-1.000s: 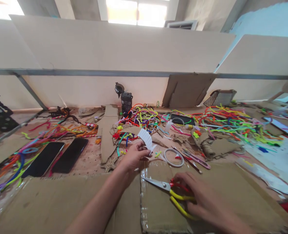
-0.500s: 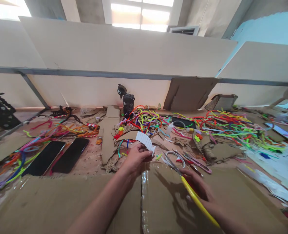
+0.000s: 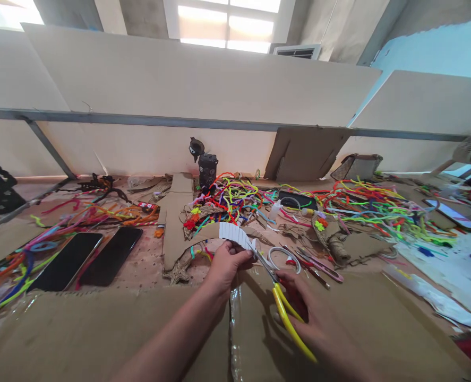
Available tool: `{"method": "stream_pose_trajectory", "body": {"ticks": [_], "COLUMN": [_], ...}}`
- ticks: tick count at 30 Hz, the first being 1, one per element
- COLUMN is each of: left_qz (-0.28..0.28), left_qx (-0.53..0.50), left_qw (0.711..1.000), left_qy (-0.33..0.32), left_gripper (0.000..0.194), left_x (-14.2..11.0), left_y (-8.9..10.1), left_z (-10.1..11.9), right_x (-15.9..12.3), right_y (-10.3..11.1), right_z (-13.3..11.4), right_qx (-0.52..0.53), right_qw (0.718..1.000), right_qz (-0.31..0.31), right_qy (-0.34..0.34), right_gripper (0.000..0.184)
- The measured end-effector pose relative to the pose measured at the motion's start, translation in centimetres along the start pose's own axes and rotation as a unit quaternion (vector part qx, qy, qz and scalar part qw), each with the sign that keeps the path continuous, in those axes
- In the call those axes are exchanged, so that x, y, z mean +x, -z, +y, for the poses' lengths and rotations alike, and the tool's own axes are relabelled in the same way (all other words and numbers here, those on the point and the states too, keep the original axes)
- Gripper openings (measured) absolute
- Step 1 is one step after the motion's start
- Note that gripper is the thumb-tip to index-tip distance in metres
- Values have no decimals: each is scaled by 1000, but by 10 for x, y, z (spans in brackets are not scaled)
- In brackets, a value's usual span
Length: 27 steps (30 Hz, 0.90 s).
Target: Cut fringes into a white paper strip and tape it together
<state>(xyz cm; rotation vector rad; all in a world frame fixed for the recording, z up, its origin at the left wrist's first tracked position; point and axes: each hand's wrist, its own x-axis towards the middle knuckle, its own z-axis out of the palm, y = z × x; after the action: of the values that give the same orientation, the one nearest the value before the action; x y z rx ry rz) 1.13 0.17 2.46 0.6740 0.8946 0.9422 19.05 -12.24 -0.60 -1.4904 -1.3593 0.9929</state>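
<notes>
My left hand (image 3: pixel 226 263) pinches a small white paper piece (image 3: pixel 234 234) with slits cut along one edge, held above the table's middle. My right hand (image 3: pixel 314 317) grips yellow-handled scissors (image 3: pixel 280 297); their blades point up-left and reach the paper's right end beside my left thumb. Both hands hover over a large flat cardboard sheet (image 3: pixel 100 334) that covers the near side of the table.
Two dark phones (image 3: pixel 87 258) lie at the left. Heaps of coloured pipe cleaners (image 3: pixel 362 207) spread across the back and left. A white tape ring (image 3: pixel 285 258), cardboard scraps, a dark bottle (image 3: pixel 207 168), another phone (image 3: pixel 452 214) and white paper (image 3: pixel 450 265) lie around.
My right hand picked the scissors up from the cardboard and brought the blades to the white paper. My left hand kept holding the paper and turned it slightly.
</notes>
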Motion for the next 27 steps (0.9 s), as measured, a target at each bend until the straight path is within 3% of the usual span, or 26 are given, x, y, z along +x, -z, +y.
{"method": "stream_pose_trajectory", "body": {"ticks": [13,22,27], "left_qz": [9,6,19], "left_qx": [-4,-22,-11], "left_qw": [999,999,999], "left_qy": [-33,-26,-29], "left_gripper": [27,33,26], "left_x": [6,2,6], "left_y": [3,1,4], "left_z": [-12,-8,-3], "right_x": [4,5,9], "right_y": [-7,-9,-3], "right_z": [-3,1,-6], "right_qx": [-79,-15,-8], "right_qw": [996,1000,999], "right_qz": [12,-18,-39], "right_qy": [27,-15,-16], "right_gripper": [44,43,54]}}
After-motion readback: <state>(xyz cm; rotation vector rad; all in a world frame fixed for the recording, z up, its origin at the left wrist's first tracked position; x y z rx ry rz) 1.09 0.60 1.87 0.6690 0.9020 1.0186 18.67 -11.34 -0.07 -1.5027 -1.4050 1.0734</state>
